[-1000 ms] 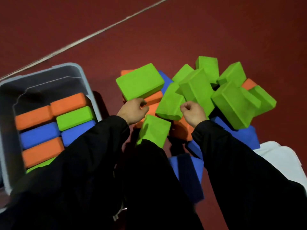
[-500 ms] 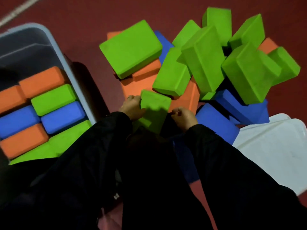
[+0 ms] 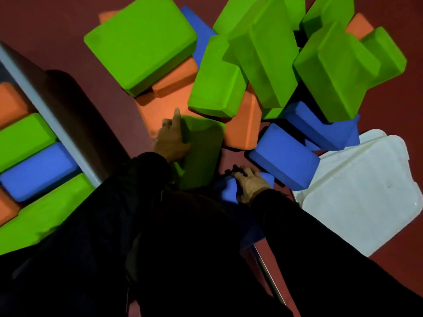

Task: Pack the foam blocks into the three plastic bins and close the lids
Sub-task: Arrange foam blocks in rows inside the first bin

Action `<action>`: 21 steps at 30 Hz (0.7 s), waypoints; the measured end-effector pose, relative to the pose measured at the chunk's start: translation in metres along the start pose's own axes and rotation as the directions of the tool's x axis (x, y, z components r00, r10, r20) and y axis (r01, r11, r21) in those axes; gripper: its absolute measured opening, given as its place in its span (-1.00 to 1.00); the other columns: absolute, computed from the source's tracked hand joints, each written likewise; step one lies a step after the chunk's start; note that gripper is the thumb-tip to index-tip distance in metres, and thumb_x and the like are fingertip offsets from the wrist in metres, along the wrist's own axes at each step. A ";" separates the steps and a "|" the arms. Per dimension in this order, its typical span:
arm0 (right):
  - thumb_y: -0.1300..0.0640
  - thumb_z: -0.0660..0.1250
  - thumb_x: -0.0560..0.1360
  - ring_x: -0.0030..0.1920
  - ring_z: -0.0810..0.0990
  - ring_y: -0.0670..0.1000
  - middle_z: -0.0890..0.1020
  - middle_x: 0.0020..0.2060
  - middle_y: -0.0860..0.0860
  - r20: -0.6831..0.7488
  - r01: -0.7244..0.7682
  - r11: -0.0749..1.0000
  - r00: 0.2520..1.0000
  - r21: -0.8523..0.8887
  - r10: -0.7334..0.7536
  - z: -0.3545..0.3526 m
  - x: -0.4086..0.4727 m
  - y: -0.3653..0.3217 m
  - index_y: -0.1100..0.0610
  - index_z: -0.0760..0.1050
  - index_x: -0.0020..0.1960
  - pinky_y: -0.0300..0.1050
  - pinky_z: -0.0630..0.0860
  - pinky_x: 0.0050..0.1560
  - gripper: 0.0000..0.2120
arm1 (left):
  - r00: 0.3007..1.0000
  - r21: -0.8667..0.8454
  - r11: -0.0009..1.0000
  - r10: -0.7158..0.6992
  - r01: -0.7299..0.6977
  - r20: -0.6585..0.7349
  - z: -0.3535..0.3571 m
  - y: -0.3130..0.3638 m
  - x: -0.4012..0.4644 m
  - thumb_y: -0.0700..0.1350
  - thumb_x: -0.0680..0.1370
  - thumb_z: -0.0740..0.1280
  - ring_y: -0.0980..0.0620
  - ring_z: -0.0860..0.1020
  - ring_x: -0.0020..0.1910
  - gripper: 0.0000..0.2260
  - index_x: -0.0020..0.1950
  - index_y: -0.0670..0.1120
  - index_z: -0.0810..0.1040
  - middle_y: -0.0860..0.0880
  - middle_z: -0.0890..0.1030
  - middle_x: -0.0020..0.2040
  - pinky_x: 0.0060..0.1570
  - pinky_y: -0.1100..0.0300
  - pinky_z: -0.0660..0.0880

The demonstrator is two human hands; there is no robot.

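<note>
Green foam sits under my left hand (image 3: pixel 172 143): the fingers are spread along the left edge of a shaded green block (image 3: pixel 201 154), index finger extended toward the far side, palm against its face. My right hand (image 3: pixel 250 185) is curled over the top of a blue block (image 3: pixel 226 191) lying nearest to me; how firmly it is clamped I cannot tell.

Step in hand: picking up blocks from the loose pile (image 3: pixel 263 72), which lies far and right of both hands, green blocks stacked on orange and blue ones. A second blue block (image 3: pixel 283 156) lies just right of my right hand.

The open bin (image 3: pixel 43 115) stands at the left, already partly filled with rows of orange, green and blue blocks. A white lid (image 3: pixel 359 202) lies on the floor (image 3: pixel 45 30) at the right.

Next move, as I judge it: lift both blocks clear and carry them left over the bin's rim, turning each to match the rows.
</note>
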State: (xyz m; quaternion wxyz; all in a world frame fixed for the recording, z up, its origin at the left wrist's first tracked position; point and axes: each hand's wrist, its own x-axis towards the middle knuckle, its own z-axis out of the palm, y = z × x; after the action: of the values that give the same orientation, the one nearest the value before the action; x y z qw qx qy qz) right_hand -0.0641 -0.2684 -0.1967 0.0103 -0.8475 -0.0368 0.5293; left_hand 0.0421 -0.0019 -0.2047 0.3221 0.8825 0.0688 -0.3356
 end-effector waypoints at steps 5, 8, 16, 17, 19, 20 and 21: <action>-0.01 0.54 0.41 0.63 -0.08 0.26 0.16 0.60 0.08 0.055 -0.043 0.997 0.997 -0.072 0.046 -0.016 -0.004 0.003 0.07 0.07 0.61 0.41 0.05 0.52 -0.06 | 1.000 -0.012 1.000 0.020 -0.020 0.011 -0.004 0.016 -0.013 -0.02 0.36 0.57 -0.31 0.43 0.29 -0.13 0.54 -0.08 0.17 -0.25 0.36 0.31 0.24 -0.18 0.43; -0.09 0.55 0.40 0.61 0.08 0.24 0.35 0.51 0.10 0.076 -0.086 0.996 0.993 -0.019 0.087 -0.022 -0.015 0.011 0.06 0.17 0.56 0.45 0.02 0.50 -0.12 | 0.997 -0.040 0.998 0.057 -0.055 0.050 -0.007 0.020 -0.028 -0.10 0.35 0.57 -0.28 0.49 0.22 -0.16 0.49 -0.08 0.15 -0.23 0.41 0.28 0.14 -0.17 0.47; 0.04 0.45 0.51 0.17 0.58 0.20 0.59 0.14 0.19 -0.244 -0.003 0.931 0.965 0.365 0.099 -0.037 -0.042 0.014 0.14 0.49 0.16 -0.10 0.38 -0.02 -0.70 | 0.990 0.056 0.991 0.122 -0.126 0.064 -0.037 0.029 -0.066 -0.05 0.32 0.55 -0.35 0.43 0.29 -0.03 0.59 0.16 0.05 -0.23 0.29 0.31 0.31 -0.20 0.42; -0.02 0.42 0.53 0.16 0.58 0.17 0.60 0.12 0.17 -0.218 -0.012 0.918 0.970 0.397 0.107 -0.034 -0.042 0.013 0.10 0.50 0.15 -0.12 0.36 -0.02 -0.71 | 0.991 0.070 0.990 0.122 -0.125 0.046 -0.039 0.031 -0.070 -0.04 0.32 0.55 -0.35 0.43 0.28 -0.04 0.58 0.16 0.06 -0.22 0.30 0.31 0.30 -0.20 0.43; -0.20 0.28 0.61 0.13 0.59 0.10 0.62 0.04 0.12 -0.083 -0.057 0.903 0.991 0.425 0.102 -0.022 -0.042 0.010 0.06 0.53 0.11 -0.11 0.39 0.04 -0.67 | 0.993 0.086 0.989 0.119 -0.120 0.022 -0.041 0.031 -0.078 -0.04 0.33 0.55 -0.32 0.44 0.27 -0.05 0.58 0.16 0.07 -0.21 0.30 0.31 0.30 -0.19 0.44; -0.25 0.20 0.63 0.16 0.60 0.11 0.64 0.04 0.13 -0.017 -0.071 0.901 0.996 0.429 0.087 -0.014 -0.042 0.009 0.07 0.56 0.12 -0.10 0.42 0.12 -0.59 | 0.993 0.084 0.989 0.120 -0.121 0.013 -0.041 0.030 -0.081 -0.04 0.33 0.55 -0.31 0.43 0.27 -0.05 0.58 0.16 0.07 -0.21 0.30 0.32 0.29 -0.18 0.44; -0.27 0.19 0.63 0.20 0.60 0.13 0.65 0.09 0.14 -0.006 -0.082 0.894 0.996 0.441 0.094 -0.007 -0.041 0.006 0.08 0.58 0.17 -0.09 0.43 0.19 -0.55 | 0.993 0.079 0.989 0.121 -0.121 0.010 -0.041 0.028 -0.083 -0.04 0.33 0.55 -0.30 0.43 0.28 -0.05 0.58 0.15 0.06 -0.21 0.30 0.32 0.30 -0.18 0.44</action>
State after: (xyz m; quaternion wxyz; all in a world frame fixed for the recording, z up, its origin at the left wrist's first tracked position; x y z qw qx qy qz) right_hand -0.0754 -0.2775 -0.1574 0.1782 -0.8311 0.1226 0.5124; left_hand 0.0109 0.0095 -0.1140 0.3066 0.8964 0.0008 -0.3202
